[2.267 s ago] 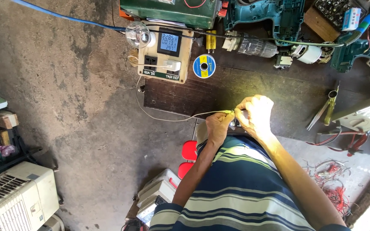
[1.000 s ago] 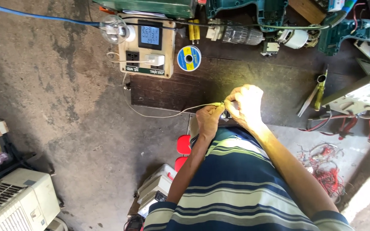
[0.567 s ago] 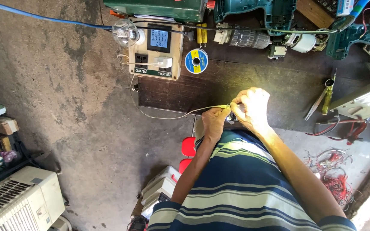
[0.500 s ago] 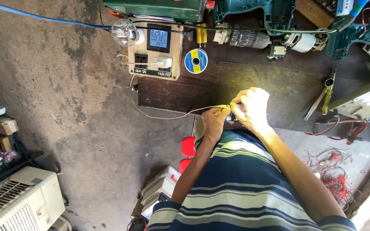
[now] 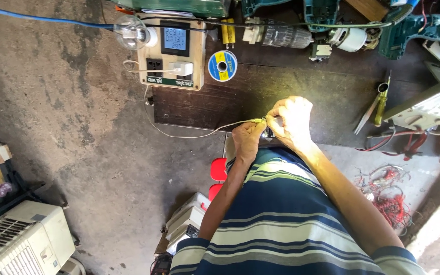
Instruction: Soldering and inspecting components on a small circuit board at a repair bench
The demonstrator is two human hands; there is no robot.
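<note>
My left hand (image 5: 248, 140) and my right hand (image 5: 291, 119) meet over the near edge of a dark work board (image 5: 281, 94). Both pinch the end of a thin pale wire (image 5: 199, 133), the left thumb and fingers closed on it and the right fingers closed on its yellowish tip. The wire curves left and up to a white plug in a beige meter box (image 5: 171, 53) with a lit digital screen. A clear light bulb (image 5: 131, 33) sticks out of the box's left side. What sits between my fingertips is hidden.
A blue-and-yellow solder reel (image 5: 222, 65) lies beside the box. Green power-tool bodies (image 5: 327, 12) line the far edge. A yellow-handled tool (image 5: 380, 102), red-handled pliers (image 5: 413, 145) and tangled red wire (image 5: 390, 198) lie right. A white appliance (image 5: 21, 244) stands lower left.
The view has shifted slightly. Both hands stay together on the wire end at the board's edge, with no clear change in grip.
</note>
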